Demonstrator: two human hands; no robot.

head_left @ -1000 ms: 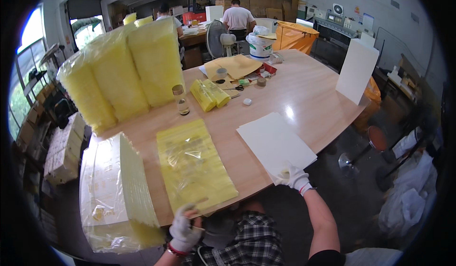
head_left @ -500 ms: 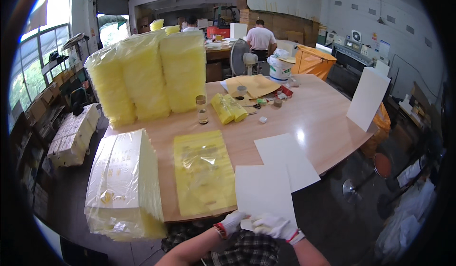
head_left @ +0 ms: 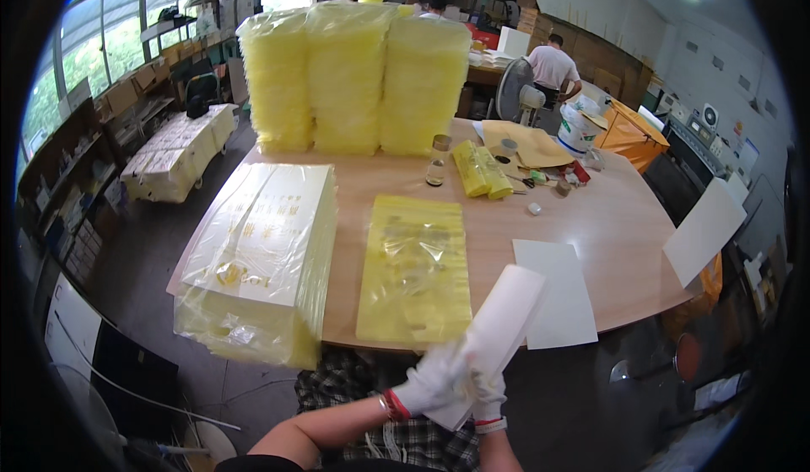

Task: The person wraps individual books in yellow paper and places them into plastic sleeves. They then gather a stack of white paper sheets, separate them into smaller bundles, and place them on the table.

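In front of my body, a white sheet of paper or thin card (head_left: pixel 511 303) is bent lengthwise into a narrow, slanted shape. My left hand (head_left: pixel 432 381), in a white glove with a red cuff, is closed on its lower end and partly smeared by motion. Gloved the same way, my right hand (head_left: pixel 488 392) grips the same end from the right. Another white sheet (head_left: pixel 564 303) lies flat on the table just beyond. To the left of the held sheet rests a flat yellow plastic bag (head_left: pixel 413 274) with glossy film.
A plastic-wrapped stack of white printed covers (head_left: pixel 253 257) stands at the left. Behind it rise tall yellow bundles (head_left: pixel 350 84). A glass jar (head_left: pixel 436 164), folded yellow bags (head_left: pixel 481 171), a tape roll (head_left: pixel 563 188) and a fan (head_left: pixel 515 84) are farther back. A person (head_left: pixel 553 65) sits beyond.
The held sheet was flat over the table edge; now it is lifted, bent narrow and tilted. Both hands have closed around its lower end. The view has swung left.
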